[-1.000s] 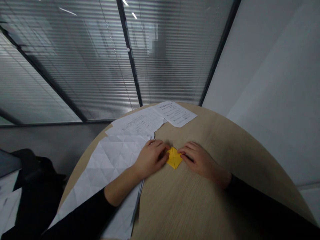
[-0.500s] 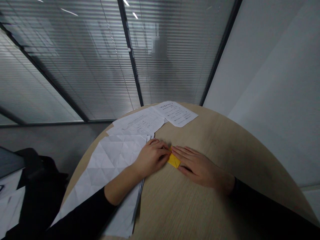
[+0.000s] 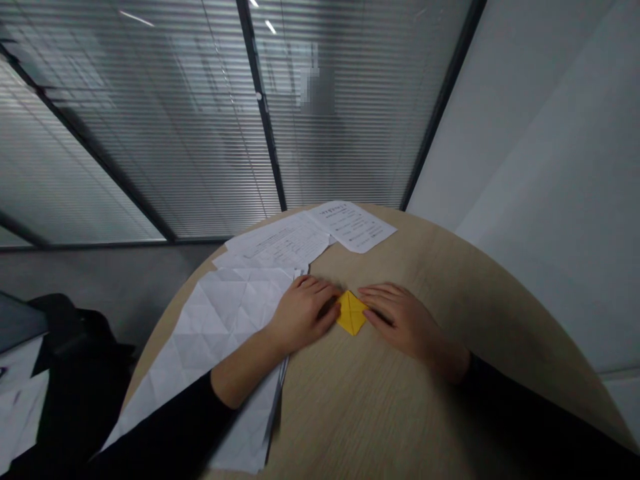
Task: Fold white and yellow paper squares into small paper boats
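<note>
A small folded yellow paper [image 3: 351,313], diamond-shaped, lies flat on the round wooden table [image 3: 380,400]. My left hand [image 3: 303,315] rests on the table at its left side, fingers curled, with fingertips pressing the paper's left edge. My right hand [image 3: 400,319] lies at its right side, fingers together and bent, tips touching the paper's right edge. Both sleeves are black.
A large creased white sheet [image 3: 220,327] lies under my left forearm. Printed white pages [image 3: 310,237] sit at the table's far side. A glass wall with blinds [image 3: 200,120] stands behind. A dark bag or chair [image 3: 70,360] is at the left, off the table.
My right hand, which lay flat across the yellow paper half a second ago, has drawn back to the right, uncovering the diamond shape. The left hand has hardly moved.
</note>
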`<state>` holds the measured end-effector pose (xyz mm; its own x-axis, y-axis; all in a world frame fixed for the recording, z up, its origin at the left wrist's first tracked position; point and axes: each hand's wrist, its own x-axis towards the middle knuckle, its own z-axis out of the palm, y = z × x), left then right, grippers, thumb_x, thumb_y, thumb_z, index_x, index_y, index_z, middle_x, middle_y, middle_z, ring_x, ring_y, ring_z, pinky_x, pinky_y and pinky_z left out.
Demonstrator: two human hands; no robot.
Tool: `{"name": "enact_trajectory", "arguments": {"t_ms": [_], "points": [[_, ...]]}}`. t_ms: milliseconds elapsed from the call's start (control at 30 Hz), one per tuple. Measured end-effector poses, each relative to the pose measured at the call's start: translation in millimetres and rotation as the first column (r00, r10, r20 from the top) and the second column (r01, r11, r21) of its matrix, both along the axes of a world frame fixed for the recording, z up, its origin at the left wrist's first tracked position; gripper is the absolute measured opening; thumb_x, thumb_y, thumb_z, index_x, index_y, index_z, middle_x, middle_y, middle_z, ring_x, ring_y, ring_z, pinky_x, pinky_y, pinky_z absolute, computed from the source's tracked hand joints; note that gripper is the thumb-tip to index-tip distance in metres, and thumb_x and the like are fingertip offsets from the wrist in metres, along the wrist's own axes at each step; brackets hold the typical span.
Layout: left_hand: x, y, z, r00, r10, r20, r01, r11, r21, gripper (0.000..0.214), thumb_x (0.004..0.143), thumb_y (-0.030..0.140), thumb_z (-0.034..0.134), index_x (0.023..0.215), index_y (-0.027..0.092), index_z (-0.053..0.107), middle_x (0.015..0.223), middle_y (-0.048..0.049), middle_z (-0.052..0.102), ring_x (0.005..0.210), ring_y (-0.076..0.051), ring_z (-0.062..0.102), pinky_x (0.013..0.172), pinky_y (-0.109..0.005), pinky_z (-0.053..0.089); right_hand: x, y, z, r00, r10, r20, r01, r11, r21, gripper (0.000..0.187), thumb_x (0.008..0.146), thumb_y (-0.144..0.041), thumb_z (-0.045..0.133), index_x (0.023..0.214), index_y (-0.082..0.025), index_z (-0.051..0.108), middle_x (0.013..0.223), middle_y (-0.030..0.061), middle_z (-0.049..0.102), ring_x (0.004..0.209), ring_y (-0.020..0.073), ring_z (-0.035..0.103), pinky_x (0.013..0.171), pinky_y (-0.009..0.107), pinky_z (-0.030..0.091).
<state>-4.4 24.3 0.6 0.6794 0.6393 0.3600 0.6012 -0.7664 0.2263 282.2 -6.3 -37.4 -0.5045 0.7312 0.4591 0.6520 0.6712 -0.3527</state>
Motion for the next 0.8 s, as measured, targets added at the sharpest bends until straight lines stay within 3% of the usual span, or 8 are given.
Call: {"name": "enact_trajectory", "arguments": {"t_ms": [167, 400, 500, 667, 800], "points": [[-1, 2, -4.7, 0.994, -0.098, 0.044, 0.1, 0.994, -0.043, 0.019, 0.114, 0.034, 0.065, 0.129, 0.024, 0.072, 0.121, -0.0069, 0.083, 0.117, -0.03, 0.076, 0.116, -0.055, 0.048, -1, 2, -2.0, 0.999, -0.015, -0.047, 0.014, 1.0, -0.014, 0.025, 0.111, -0.025, 0.07, 0.134, -0.03, 0.075, 0.143, 0.0087, 0.082, 0.135, 0.0316, 0.075, 0.117, 0.059, 0.06], [-2, 4, -11.4, 0.973, -0.108, 0.203, 0.13, 0.987, -0.099, 0.023, 0.109, 0.027, 0.069, 0.132, 0.025, 0.069, 0.115, -0.0047, 0.082, 0.111, -0.026, 0.076, 0.117, -0.053, 0.05, 0, 1, -7.5, 0.99, -0.051, -0.129, 0.039, 0.995, -0.092, 0.045, 0.104, -0.025, 0.077, 0.147, -0.031, 0.065, 0.138, 0.0097, 0.08, 0.131, 0.0328, 0.075, 0.116, 0.059, 0.059], [-1, 4, -10.7, 0.965, -0.113, 0.236, 0.143, 0.983, -0.116, 0.019, 0.11, 0.025, 0.066, 0.128, 0.025, 0.07, 0.106, -0.0029, 0.079, 0.102, -0.024, 0.076, 0.114, -0.051, 0.051, 1, 1, -9.0, 0.977, -0.06, -0.205, 0.035, 0.992, -0.122, 0.051, 0.104, -0.023, 0.077, 0.152, -0.029, 0.061, 0.124, 0.0076, 0.083, 0.123, 0.0311, 0.078, 0.116, 0.057, 0.059], [0, 2, -8.0, 0.973, -0.087, 0.216, 0.116, 0.985, -0.128, 0.02, 0.111, 0.036, 0.071, 0.127, 0.025, 0.074, 0.111, -0.0054, 0.08, 0.106, -0.026, 0.075, 0.107, -0.049, 0.054, 0, 3, -5.6, 0.974, -0.037, -0.224, 0.021, 0.997, -0.076, 0.016, 0.108, -0.022, 0.071, 0.122, -0.027, 0.076, 0.1, 0.0046, 0.08, 0.092, 0.0254, 0.077, 0.094, 0.046, 0.065], [-3, 2, -5.5, 0.973, -0.124, 0.194, 0.136, 0.99, -0.048, 0.018, 0.115, 0.035, 0.066, 0.119, 0.025, 0.081, 0.114, -0.006, 0.082, 0.111, -0.025, 0.076, 0.111, -0.047, 0.052, -4, -1, 1.7, 0.961, -0.019, -0.276, 0.025, 1.0, 0.018, 0.01, 0.111, -0.023, 0.069, 0.11, -0.03, 0.076, 0.1, 0.0037, 0.082, 0.093, 0.0256, 0.079, 0.101, 0.05, 0.066]]}}
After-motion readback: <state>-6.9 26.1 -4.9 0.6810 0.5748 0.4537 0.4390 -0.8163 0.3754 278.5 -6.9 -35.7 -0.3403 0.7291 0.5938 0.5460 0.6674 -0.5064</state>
